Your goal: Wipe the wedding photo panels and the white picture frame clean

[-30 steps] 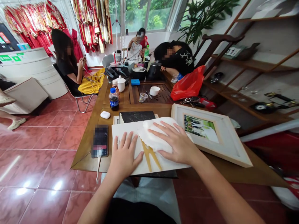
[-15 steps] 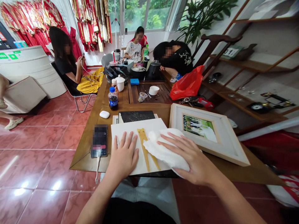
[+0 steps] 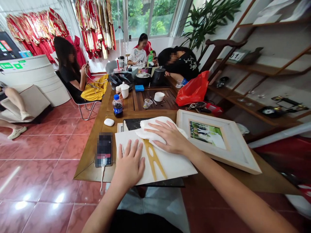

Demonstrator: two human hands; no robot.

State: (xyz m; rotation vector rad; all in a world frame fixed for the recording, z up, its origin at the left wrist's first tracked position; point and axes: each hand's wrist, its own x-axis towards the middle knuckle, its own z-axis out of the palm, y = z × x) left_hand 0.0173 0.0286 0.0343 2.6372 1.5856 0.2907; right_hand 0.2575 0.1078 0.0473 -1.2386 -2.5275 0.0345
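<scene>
There's the left hand (image 3: 130,163), open flat on the card (image 3: 178,166), gripping nothing, while the right hand (image 3: 167,135), fingers spread, lies over the cloth (image 3: 147,134) at the card's far edge! Mid-card lies the yellow tool (image 3: 152,157), its top under the cloth; right of the card, the frame (image 3: 234,142).

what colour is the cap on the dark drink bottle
The cap on the dark drink bottle is blue, seen in the head view.

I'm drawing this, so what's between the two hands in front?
A yellow shape on the sheet, running up to the cloth. The head view shows it.
</scene>
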